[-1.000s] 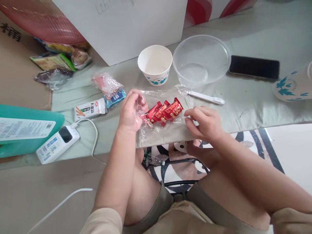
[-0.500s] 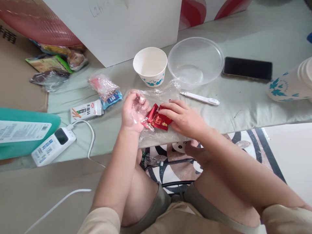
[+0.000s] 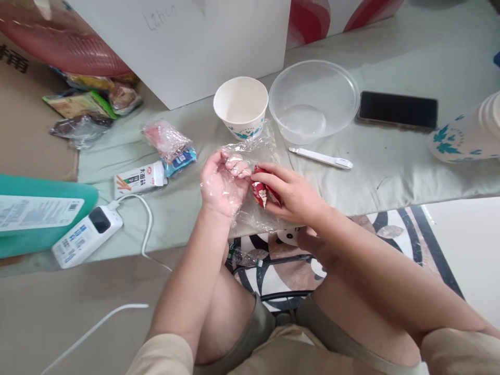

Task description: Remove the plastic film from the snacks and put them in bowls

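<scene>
My left hand (image 3: 224, 182) lies palm up with curled fingers, gripping a thin clear plastic bag (image 3: 265, 148). Film covers its palm and spreads over the cloth behind and below. Close on the right, my right hand (image 3: 292, 192) has its fingers wrapped round red wrapped packets (image 3: 260, 192) with gold and white print; they are partly hidden, so I cannot tell how many. Just behind the bag stands a white paper bowl (image 3: 241, 104) with blue leaves. A white utility knife (image 3: 320, 158) rests to the right of my hands.
Behind are a clear plastic bowl (image 3: 314, 101), a black phone (image 3: 397, 110) and a white box (image 3: 187, 47). Stacked paper cups (image 3: 464, 133) lie at right. Leftward sit snack packets (image 3: 138, 178), a white power bank (image 3: 88, 236) with cable and a green jug (image 3: 42, 213).
My right hand has gathered the red packets into its grip, lifting them off the film. My left hand has shifted slightly right, and the plastic has crumpled closer around it.
</scene>
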The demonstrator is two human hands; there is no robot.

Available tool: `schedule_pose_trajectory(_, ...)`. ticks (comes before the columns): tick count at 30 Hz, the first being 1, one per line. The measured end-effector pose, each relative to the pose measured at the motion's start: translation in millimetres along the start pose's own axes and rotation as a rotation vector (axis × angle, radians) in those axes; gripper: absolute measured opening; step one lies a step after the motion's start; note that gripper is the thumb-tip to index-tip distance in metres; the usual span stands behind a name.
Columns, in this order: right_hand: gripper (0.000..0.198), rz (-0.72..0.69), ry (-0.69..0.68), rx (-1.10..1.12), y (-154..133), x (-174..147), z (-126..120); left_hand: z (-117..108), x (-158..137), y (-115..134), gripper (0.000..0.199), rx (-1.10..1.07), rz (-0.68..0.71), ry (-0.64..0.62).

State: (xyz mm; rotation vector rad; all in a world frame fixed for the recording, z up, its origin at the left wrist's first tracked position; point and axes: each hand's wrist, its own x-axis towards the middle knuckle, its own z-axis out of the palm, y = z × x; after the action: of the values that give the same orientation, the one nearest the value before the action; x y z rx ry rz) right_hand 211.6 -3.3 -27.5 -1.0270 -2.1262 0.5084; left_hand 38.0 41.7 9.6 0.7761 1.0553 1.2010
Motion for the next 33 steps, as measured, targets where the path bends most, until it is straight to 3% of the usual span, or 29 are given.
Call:
schedule_pose_trajectory(3, 0.042, 0.091, 0.048, 0.151, 2, -1, -4, -6, 2, 4, 0.040, 0.003, -0.003, 0.017)
schedule_pose_trajectory(9, 0.047, 0.424, 0.275, 0.564, 27, -11, -16, -29, 12, 10, 0.035, -0.112, -0.118, 0.155)
schedule_pose_trajectory(14, 0.043, 0.448, 0.312, 0.766, 43, -14, -45, -38, 13, 17, 0.035, -0.102, -0.161, 0.177)
schedule_pose_trajectory(18, 0.047, 0.398, 0.434, 0.689, 41, -10, -64, -36, 10, 22, 0.028, -0.218, -0.204, 0.230)
schedule_pose_trajectory(23, 0.048, 0.311, 0.781, 0.342, 46, 23, -77, -35, 7, 24, 0.028, -0.262, -0.240, 0.212)
schedule_pose_trajectory(26, 0.077, 0.341, 0.696, 0.047, 44, 36, -80, -36, 5, 25, 0.029, -0.257, -0.269, 0.199)
schedule_pose_trajectory(27, 0.078, 0.345, 0.668, -0.058, 41, 36, -79, -36, 4, 25, 0.029, -0.242, -0.274, 0.171)
schedule_pose_trajectory(29, 0.060, 0.309, 0.689, -0.200, 30, 28, -72, -38, 3, 24, 0.028, -0.197, -0.279, 0.092)
schedule_pose_trajectory(31, 0.035, 0.240, 0.672, -0.202, 19, 13, -58, -38, 2, 24, 0.026, -0.150, -0.288, 0.000)
schedule_pose_trajectory(33, 0.034, 0.203, 0.524, -0.134, 11, -3, -40, -38, 0, 24, 0.023, -0.126, -0.301, -0.099)
